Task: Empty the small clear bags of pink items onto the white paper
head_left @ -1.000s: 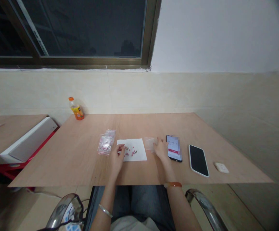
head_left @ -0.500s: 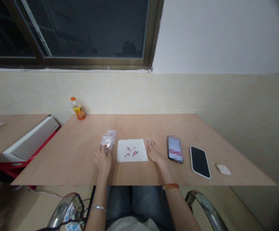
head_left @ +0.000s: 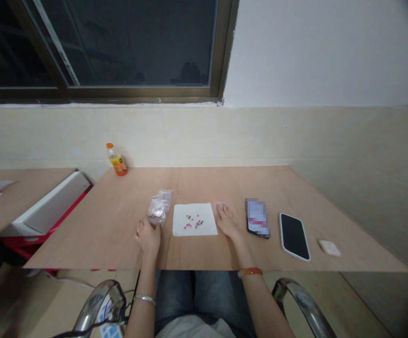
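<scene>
A clear plastic bag (head_left: 160,207) with pinkish contents lies on the wooden table. My left hand (head_left: 149,236) rests at its near edge, fingers apart and slightly bent, not closed around it. To the right is a white sheet of paper (head_left: 181,220) with several small pink, red and dark pieces (head_left: 197,224) scattered on its middle. My right hand (head_left: 226,221) lies flat on the table against the sheet's right edge, fingers stretched out. Something thin and clear (head_left: 220,204) shows at its fingertips; I cannot make out what it is.
Right of my right hand lie a phone (head_left: 257,218) with a blurred screen, a dark-screened phone (head_left: 294,236) with a white edge, and a small white case (head_left: 329,247). An orange drink bottle (head_left: 118,162) stands at the back left, near the wall. Metal chair arms (head_left: 304,305) flank me.
My left hand has drawn back toward me, its fingers coming off the plastic bag's surface to its near edge. My right hand stays in place. The view has shifted slightly.
</scene>
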The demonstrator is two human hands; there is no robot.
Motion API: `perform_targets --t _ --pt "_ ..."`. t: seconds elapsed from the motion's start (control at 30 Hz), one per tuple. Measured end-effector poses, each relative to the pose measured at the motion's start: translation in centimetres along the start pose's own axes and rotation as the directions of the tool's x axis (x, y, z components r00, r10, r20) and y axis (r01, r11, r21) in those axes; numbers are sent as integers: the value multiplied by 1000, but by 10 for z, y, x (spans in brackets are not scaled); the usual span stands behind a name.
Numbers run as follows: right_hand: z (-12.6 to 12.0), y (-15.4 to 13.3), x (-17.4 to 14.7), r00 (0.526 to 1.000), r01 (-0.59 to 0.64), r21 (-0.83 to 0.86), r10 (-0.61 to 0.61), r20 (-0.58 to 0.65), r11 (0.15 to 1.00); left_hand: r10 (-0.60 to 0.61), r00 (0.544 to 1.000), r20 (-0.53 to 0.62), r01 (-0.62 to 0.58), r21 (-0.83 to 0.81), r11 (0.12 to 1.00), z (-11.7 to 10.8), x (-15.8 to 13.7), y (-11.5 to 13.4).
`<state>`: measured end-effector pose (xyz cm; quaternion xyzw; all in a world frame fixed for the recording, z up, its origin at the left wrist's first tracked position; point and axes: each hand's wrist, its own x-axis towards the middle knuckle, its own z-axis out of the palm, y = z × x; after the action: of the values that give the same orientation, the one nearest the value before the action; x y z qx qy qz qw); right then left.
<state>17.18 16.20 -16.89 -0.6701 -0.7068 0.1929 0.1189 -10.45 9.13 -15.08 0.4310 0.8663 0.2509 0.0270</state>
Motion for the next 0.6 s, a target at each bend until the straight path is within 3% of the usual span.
perform_targets --t 0.13,0.33,0.5,0.6 --pt "-5 -4 2 991 25 51 -19 -129 998 -17 999 28 19 -61 998 -1 3 -2" --pt "-15 -14 -4 945 73 194 -6 -326 978 -47 999 -20 46 -48 998 2 6 -5" --pt "-14 -30 -16 913 173 356 -14 -408 918 -3 999 50 8 -101 995 3 8 -9" --pt "-11 -45 -23 896 258 445 -40 -442 858 -30 999 30 35 -165 986 0 9 -9"
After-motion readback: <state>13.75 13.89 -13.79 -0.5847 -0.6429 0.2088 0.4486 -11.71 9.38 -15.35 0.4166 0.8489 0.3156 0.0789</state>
